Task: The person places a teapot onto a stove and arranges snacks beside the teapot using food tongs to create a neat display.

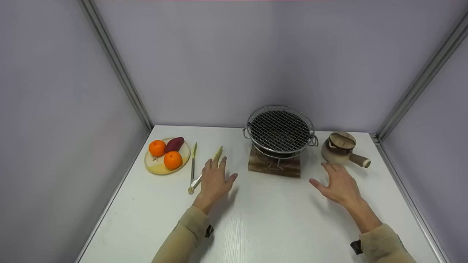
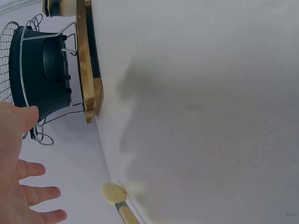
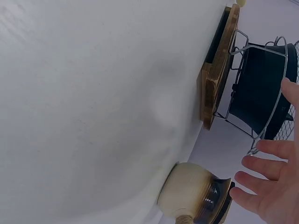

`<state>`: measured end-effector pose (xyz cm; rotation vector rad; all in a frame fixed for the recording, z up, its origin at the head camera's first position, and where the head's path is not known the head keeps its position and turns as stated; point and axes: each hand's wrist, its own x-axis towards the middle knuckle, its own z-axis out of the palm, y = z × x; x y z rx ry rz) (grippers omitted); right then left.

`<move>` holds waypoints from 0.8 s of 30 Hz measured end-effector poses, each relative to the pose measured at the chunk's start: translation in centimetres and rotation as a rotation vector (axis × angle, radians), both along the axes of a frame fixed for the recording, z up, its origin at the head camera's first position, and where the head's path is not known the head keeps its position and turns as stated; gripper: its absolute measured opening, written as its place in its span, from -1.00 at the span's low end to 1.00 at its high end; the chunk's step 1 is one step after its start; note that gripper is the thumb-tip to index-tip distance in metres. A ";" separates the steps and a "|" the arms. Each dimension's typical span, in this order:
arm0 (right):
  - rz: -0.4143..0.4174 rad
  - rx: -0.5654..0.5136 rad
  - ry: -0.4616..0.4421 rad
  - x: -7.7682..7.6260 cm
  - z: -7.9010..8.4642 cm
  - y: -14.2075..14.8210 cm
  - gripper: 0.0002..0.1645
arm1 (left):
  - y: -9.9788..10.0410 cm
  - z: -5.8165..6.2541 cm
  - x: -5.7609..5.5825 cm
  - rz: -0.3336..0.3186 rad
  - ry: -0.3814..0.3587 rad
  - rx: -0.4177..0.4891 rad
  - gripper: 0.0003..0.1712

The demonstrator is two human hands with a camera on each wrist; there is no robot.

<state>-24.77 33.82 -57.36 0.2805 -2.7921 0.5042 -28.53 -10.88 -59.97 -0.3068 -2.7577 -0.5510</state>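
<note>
My left hand (image 1: 215, 182) hovers with fingers spread over the table, overlapping one arm of the tongs (image 1: 193, 170) in the head view. Those tongs lie spread apart, metal with pale yellow tips. Fingers extended, my right hand (image 1: 340, 185) is held just in front of a side-handled teapot (image 1: 335, 155) with a wooden lid (image 1: 342, 140). Between the hands, farther back, a round grill (image 1: 280, 131) with a wire mesh top stands on a wooden board (image 1: 274, 167). Its dark bowl (image 2: 39, 72) and wire frame show in both wrist views. Neither hand holds anything.
Left of the tongs, a round plate (image 1: 159, 168) carries two oranges (image 1: 173, 160) and a purple sweet potato (image 1: 174, 145). Pale partition walls (image 1: 204, 65) border the white table (image 1: 256, 212) at the back and both sides. The teapot's handle (image 1: 360, 160) points right.
</note>
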 end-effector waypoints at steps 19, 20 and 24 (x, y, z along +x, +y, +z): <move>-0.017 0.034 -0.011 -0.1 1.5 1.8 -0.21 | 0.0 -0.1 -0.1 -0.004 0.060 -0.030 -0.27; -0.018 0.036 -0.007 -0.2 1.6 1.9 -0.22 | 0.0 -0.1 -0.1 -0.005 0.057 -0.032 -0.27; -0.019 0.046 0.019 -0.3 1.7 2.4 -0.30 | 0.1 -0.2 -0.2 -0.004 0.045 -0.036 -0.29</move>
